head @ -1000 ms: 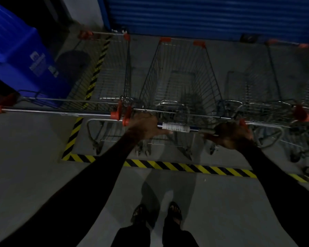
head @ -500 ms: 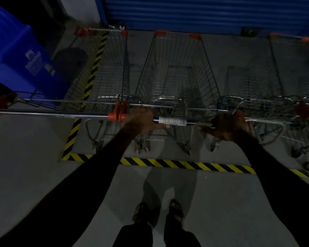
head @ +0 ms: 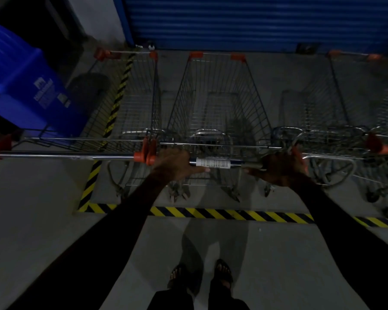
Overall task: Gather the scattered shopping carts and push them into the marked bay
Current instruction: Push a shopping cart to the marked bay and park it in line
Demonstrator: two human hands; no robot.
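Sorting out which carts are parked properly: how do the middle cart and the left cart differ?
The middle cart has both hands on its handle, left hand and right hand; the left cart is untouched. The middle cart sits inside the striped floor tape; the left cart straddles its side line. Both are wire carts with orange corners.

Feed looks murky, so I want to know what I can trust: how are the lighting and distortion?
Head view: dim throughout; the right hand nearly merges with shadow, the left hand reads better. Wide-angle bending curves the striped floor tape. The handle's barcode label is bright but unreadable.
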